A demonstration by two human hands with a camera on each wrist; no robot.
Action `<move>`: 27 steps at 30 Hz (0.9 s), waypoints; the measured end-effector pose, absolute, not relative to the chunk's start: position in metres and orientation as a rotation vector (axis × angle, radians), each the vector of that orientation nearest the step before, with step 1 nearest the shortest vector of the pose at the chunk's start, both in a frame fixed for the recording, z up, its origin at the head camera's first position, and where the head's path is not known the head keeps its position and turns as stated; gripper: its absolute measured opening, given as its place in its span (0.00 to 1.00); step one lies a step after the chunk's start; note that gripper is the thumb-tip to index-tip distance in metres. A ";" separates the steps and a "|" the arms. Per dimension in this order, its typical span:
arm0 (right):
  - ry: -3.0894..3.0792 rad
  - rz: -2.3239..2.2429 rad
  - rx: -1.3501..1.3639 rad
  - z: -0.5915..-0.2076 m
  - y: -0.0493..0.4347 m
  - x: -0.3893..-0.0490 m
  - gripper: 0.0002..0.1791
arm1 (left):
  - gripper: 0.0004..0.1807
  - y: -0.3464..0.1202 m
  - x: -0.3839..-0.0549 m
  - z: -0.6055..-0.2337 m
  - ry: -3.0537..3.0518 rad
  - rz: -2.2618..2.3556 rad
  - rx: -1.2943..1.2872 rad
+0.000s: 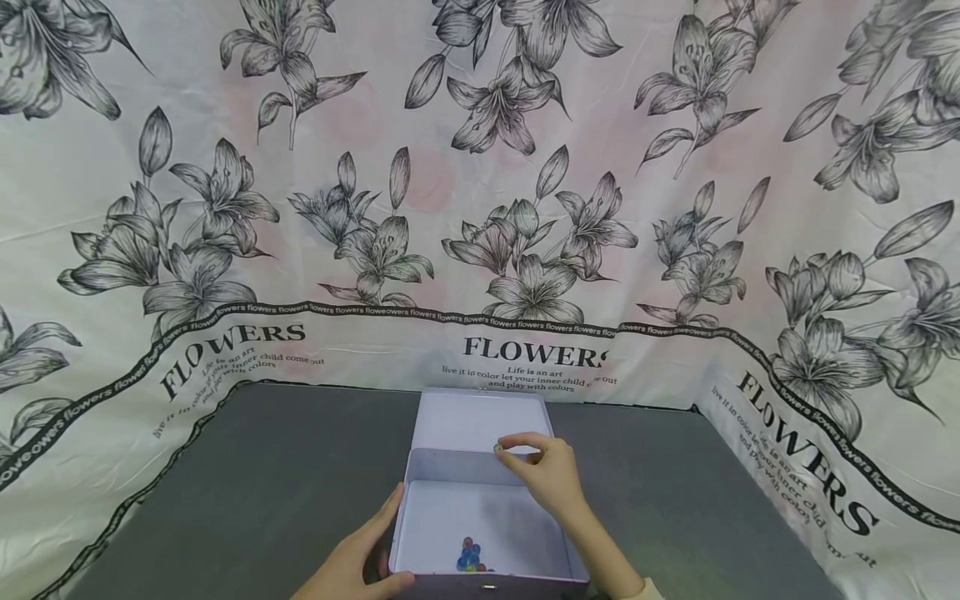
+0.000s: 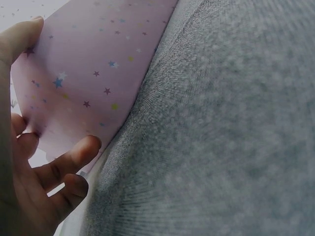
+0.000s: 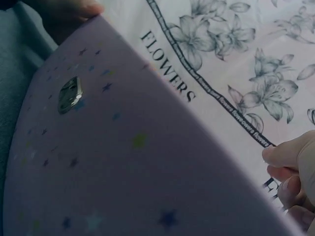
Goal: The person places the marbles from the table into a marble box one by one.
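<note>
A tin box [image 1: 510, 521] stands open in the head view, its pale lid [image 1: 480, 421] tipped back. Several blue and reddish marbles [image 1: 468, 558] lie together inside, near the front wall. My left hand [image 1: 352, 558] holds the box at its front left corner, thumb along the front edge and fingers against the left side. Above the back of the box, my right hand [image 1: 551, 477] pinches a small greenish marble [image 1: 498, 447] between thumb and index finger. The wrist views show the box's pink outside [image 2: 93, 59] with coloured stars, and a metal clasp [image 3: 71, 95].
Dark grey cloth [image 1: 300, 467] covers the table under and around the box. White fabric [image 1: 375, 350] printed with black lilies and the word FLOWERS hangs behind the table and along both sides.
</note>
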State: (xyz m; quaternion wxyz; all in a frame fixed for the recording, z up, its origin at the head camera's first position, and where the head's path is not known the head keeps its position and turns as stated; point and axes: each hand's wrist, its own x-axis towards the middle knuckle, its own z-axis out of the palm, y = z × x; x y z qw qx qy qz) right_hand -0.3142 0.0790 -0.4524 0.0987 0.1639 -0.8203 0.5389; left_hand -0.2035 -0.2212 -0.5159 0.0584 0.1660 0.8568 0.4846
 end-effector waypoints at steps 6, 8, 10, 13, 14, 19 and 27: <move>-2.605 1.419 0.560 -0.460 0.078 -0.315 0.06 | 0.56 -0.220 -0.203 -0.515 2.598 1.466 0.480; -2.657 1.369 0.598 -0.463 0.076 -0.316 0.06 | 0.56 -0.220 -0.203 -0.515 2.594 1.471 0.463; -2.710 1.311 0.651 -0.466 0.076 -0.317 0.05 | 0.57 -0.220 -0.203 -0.515 2.593 1.474 0.451; -2.806 1.188 0.742 -0.470 0.075 -0.317 0.04 | 0.57 -0.220 -0.203 -0.515 2.590 1.484 0.454; -2.832 1.148 0.778 -0.471 0.076 -0.317 0.04 | 0.57 -0.220 -0.203 -0.515 2.593 1.482 0.457; -2.917 1.020 0.847 -0.474 0.076 -0.314 0.04 | 0.57 -0.220 -0.204 -0.515 2.609 1.470 0.466; -2.923 0.932 0.815 -0.473 0.075 -0.310 0.04 | 0.56 -0.218 -0.204 -0.515 2.618 1.466 0.483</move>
